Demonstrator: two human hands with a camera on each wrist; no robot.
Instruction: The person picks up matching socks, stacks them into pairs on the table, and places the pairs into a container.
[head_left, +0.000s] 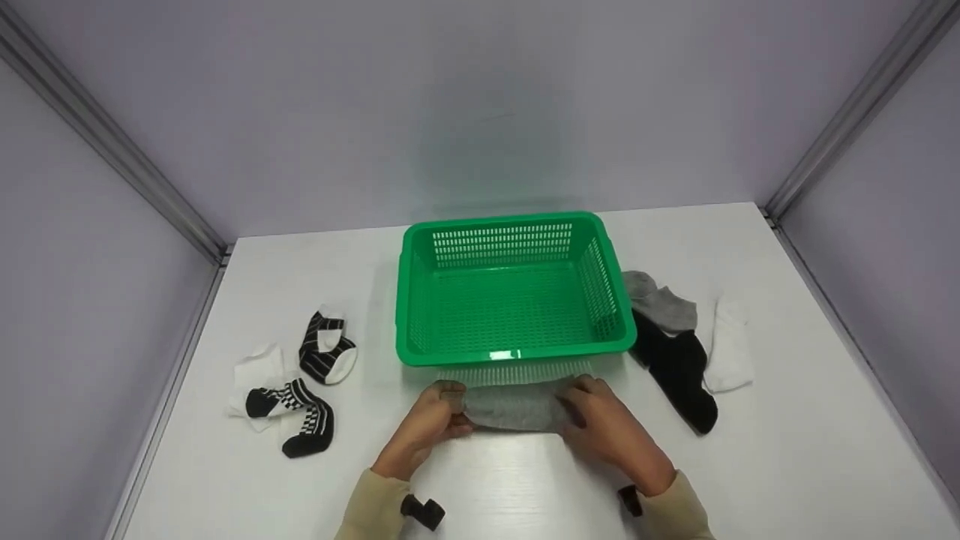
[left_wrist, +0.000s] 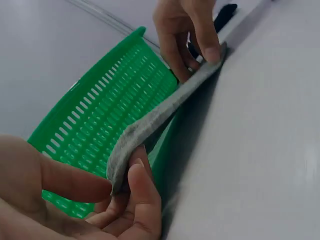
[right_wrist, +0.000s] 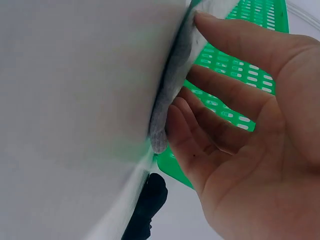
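A grey sock (head_left: 517,407) stretches lengthwise between my two hands, low over the white table in front of the basket. At its left end, my left hand (head_left: 435,414) pinches the fabric between thumb and fingers; the left wrist view shows the sock's edge (left_wrist: 120,165) caught there. My right hand (head_left: 600,420) grips the other end. Seen from the right wrist, the thumb (right_wrist: 235,37) lies on the sock (right_wrist: 167,95) and curled fingers sit against its side. Just beyond both hands stands a green plastic basket (head_left: 517,358) with slotted walls and nothing inside.
Right of the basket lie a grey sock pair (head_left: 667,309), black socks (head_left: 679,371) and a white sock (head_left: 729,352). On the left are a striped black-and-white pair (head_left: 322,349), checkered socks (head_left: 311,427) and white socks (head_left: 259,371). Walls (head_left: 495,112) enclose the table's back and sides.
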